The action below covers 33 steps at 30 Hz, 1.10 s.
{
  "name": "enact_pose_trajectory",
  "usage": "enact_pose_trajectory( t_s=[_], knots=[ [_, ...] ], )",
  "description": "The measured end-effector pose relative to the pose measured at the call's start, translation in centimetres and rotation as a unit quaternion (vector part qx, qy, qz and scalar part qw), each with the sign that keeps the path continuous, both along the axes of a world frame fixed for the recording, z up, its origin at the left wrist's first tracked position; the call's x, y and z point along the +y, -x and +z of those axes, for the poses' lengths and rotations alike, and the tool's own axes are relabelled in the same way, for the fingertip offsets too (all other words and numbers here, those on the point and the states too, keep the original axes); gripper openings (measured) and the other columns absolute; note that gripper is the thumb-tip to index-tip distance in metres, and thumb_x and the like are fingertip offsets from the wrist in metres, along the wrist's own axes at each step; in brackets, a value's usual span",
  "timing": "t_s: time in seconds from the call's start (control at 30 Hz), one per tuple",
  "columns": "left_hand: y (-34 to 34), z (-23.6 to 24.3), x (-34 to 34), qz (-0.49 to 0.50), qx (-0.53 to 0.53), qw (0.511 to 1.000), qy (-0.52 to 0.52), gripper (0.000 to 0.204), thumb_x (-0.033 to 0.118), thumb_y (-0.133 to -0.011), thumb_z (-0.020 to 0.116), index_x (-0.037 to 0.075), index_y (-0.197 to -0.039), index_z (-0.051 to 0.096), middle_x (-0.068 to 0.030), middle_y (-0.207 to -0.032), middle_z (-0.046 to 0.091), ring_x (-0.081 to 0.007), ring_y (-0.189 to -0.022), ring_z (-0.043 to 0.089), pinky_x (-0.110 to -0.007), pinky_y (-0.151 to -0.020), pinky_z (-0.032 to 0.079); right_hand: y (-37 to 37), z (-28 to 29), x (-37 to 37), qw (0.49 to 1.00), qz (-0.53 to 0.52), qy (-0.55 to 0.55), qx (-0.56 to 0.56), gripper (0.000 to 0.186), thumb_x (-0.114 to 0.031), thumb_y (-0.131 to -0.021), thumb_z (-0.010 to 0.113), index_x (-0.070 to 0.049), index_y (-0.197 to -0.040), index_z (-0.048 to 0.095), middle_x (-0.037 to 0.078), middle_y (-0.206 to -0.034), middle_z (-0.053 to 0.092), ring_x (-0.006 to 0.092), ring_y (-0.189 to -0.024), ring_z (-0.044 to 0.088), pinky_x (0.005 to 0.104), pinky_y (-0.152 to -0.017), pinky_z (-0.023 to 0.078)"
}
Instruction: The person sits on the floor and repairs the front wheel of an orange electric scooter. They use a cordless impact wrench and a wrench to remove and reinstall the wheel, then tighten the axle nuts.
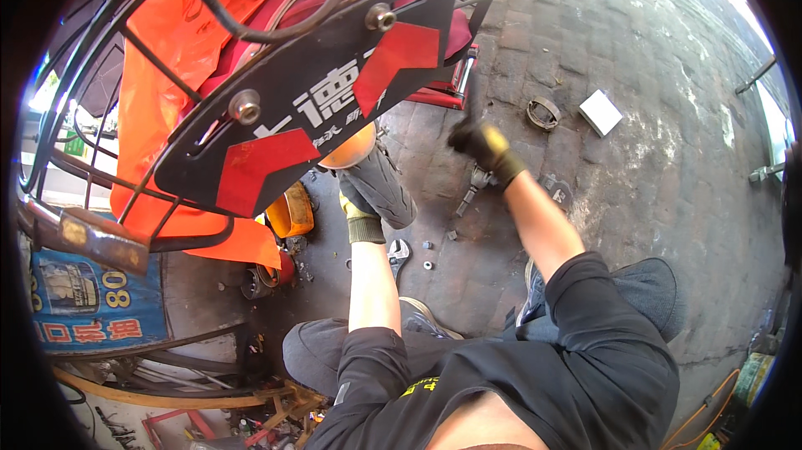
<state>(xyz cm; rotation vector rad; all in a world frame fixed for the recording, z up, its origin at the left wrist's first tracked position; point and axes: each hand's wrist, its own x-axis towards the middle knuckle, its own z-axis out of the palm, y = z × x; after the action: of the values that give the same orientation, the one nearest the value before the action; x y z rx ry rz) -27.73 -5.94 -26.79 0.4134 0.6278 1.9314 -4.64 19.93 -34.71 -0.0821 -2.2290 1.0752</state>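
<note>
A black rear panel [263, 128] with red chevrons hangs at upper left in a vehicle's metal frame. Beneath it are an orange round part [347, 152] and a grey tyre-like piece [388, 191]. My gloved left hand [359, 216] is against that grey piece, fingers mostly hidden. My gloved right hand [489, 153] is closed around a dark, blurred bar-like tool [470, 99], raised above a metal fitting [469, 198] on the paving. An adjustable wrench [398, 254] and small nuts [428, 265] lie between my arms, near my feet.
Orange sheeting [150, 91] drapes the frame. A white box [600, 111] and metal ring [543, 113] lie on paving [635, 191] to the right. A yellow container [292, 208] stands under the vehicle; a blue sign [146, 291] and wooden-edged clutter [209, 400] are at lower left.
</note>
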Motion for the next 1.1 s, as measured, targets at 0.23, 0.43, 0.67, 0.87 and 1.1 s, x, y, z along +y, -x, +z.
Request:
enact_pose_trajectory(
  t_s=[0.23,0.43,0.67,0.87,1.1],
  knots=[
    [0.1,-0.3,-0.3,0.128,0.003,0.986,0.107,0.062,0.051,-0.113,0.047,0.004,-0.152,0.057,-0.0120,-0.151,0.064,-0.0316,-0.137,0.061,-0.046,-0.119,0.048,8.0,3.2,-12.9,0.751,0.028,0.656,-0.068,0.014,-0.013,-0.091,0.077,-0.007,-0.102,0.071,-0.002,-0.084,0.066,0.0105,-0.073,0.061,0.0261,-0.066,0.048],
    [-0.3,0.5,-1.1,0.119,-0.022,0.986,0.111,0.059,0.048,-0.115,0.044,0.003,-0.151,0.057,-0.0120,-0.151,0.065,-0.0305,-0.137,0.061,-0.043,-0.120,0.046,11.0,5.1,-11.9,0.755,-0.052,0.649,-0.071,0.024,-0.006,-0.083,0.079,-0.011,-0.106,0.073,0.002,-0.091,0.071,0.0141,-0.076,0.062,0.0311,-0.071,0.052],
    [-0.3,0.7,-1.0,0.111,-0.041,0.987,0.104,0.059,0.043,-0.117,0.040,0.002,-0.157,0.050,-0.0113,-0.160,0.056,-0.0295,-0.145,0.054,-0.041,-0.123,0.042,13.1,3.1,-9.9,0.781,0.006,0.624,-0.026,0.021,0.000,-0.085,0.074,-0.010,-0.104,0.074,0.005,-0.090,0.073,0.0154,-0.079,0.068,0.0319,-0.072,0.054],
    [-0.3,0.1,-1.8,0.147,0.027,0.977,0.152,0.055,0.039,-0.118,0.036,0.001,-0.156,0.051,-0.0122,-0.159,0.057,-0.0280,-0.142,0.056,-0.041,-0.121,0.044,15.4,-0.6,-11.1,0.910,-0.104,0.385,-0.109,0.023,-0.011,-0.085,0.073,-0.011,-0.108,0.075,0.012,-0.091,0.075,0.0241,-0.090,0.072,0.0415,-0.082,0.057],
    [0.3,-1.5,-2.0,0.191,0.054,0.963,0.184,0.059,0.048,-0.116,0.042,0.001,-0.150,0.055,-0.0111,-0.149,0.063,-0.0278,-0.134,0.061,-0.040,-0.114,0.049,12.7,0.4,-9.2,0.958,-0.076,0.274,0.037,0.021,0.002,-0.081,0.071,-0.004,-0.101,0.073,0.005,-0.096,0.074,0.0198,-0.089,0.068,0.0341,-0.078,0.054]
  ],
)
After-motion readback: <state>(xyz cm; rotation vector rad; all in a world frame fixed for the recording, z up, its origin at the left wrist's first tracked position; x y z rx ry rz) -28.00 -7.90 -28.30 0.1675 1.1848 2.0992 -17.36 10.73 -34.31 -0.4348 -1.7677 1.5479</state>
